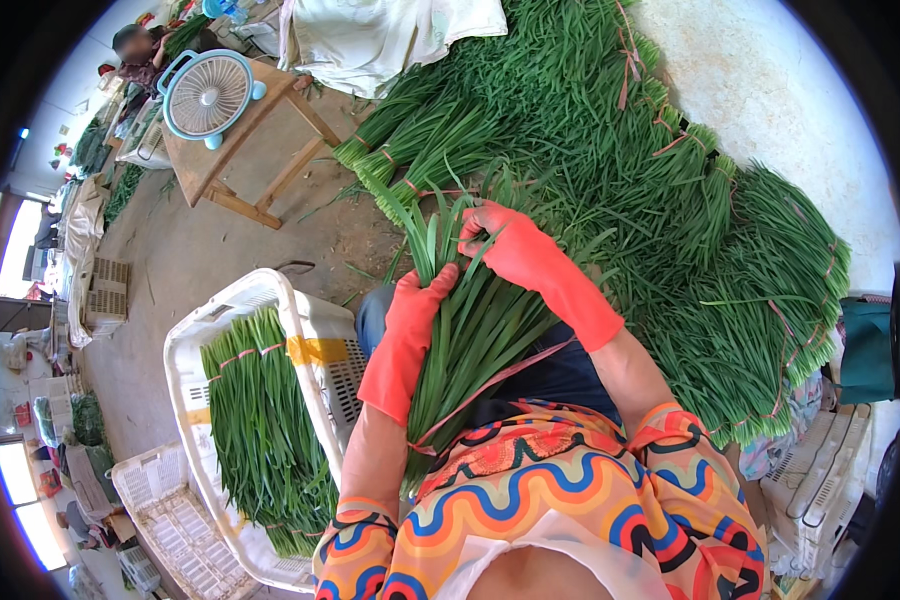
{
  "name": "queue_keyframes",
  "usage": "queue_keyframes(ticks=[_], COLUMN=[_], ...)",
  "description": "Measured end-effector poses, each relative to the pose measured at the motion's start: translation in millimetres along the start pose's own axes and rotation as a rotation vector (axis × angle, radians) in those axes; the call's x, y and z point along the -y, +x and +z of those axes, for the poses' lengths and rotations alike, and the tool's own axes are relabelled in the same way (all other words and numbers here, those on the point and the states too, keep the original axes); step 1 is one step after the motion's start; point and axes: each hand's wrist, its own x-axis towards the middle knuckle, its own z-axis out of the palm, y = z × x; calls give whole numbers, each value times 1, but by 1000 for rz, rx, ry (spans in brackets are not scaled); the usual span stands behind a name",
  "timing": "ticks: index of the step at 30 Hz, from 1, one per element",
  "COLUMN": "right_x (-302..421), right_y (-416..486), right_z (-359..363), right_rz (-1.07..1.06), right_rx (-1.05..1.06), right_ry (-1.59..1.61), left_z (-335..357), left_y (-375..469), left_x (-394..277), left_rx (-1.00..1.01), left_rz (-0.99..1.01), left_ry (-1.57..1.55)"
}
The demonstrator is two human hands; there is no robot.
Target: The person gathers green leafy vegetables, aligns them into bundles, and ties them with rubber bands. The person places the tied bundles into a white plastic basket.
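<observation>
My left hand (412, 322), in a red rubber glove, is closed around a bunch of garlic chives (469, 360) that lies across my lap. The thumb presses against the leaves near their upper end. My right hand (510, 247), gloved the same way, pinches some long leaves just above and to the right of the left thumb. Its fingertips are partly hidden by leaves. A pink tie (495, 382) runs slantwise over the bunch towards my waist. To my left, a white plastic crate (176, 375) holds tied chive bundles (270, 427).
A large heap of chives (630, 225) lies ahead and to the right, against the wall. Tied bundles (420, 150) lie at its left end. A fan (208, 94) stands on a wooden stool (270, 97). Another crate (172, 517) is behind the first. A person (139, 60) sits far left.
</observation>
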Motion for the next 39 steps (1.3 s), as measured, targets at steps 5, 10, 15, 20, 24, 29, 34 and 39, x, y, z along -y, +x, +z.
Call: queue_keyframes(ticks=[5, 10, 15, 20, 24, 29, 34, 39], right_x=[-30, 10, 20, 14, 8, 8, 33, 16], right_y=[6, 6, 8, 10, 12, 18, 28, 34], right_z=[14, -38, -13, -2, -1, -23, -32, -17], right_rz=[-251, -438, -517, -444, -434, -97, -541, -606], right_rx=[-428, -843, -294, -191, -219, -328, -399, -115], right_ry=[-288, -346, -640, -742, -616, 177, -639, -964], left_z=[5, 11, 17, 13, 10, 10, 12, 17], left_y=[1, -7, -12, -7, -2, 0, -2, -4], left_x=[1, -11, -18, -9, -6, -1, -3, -8], left_rx=[-10, -102, -170, -165, -155, -113, -147, -167], left_rz=[-20, -43, -75, -24, 9, 27, 40, 38], left_ry=[48, 225, 440, 473, 507, 442, 486, 536])
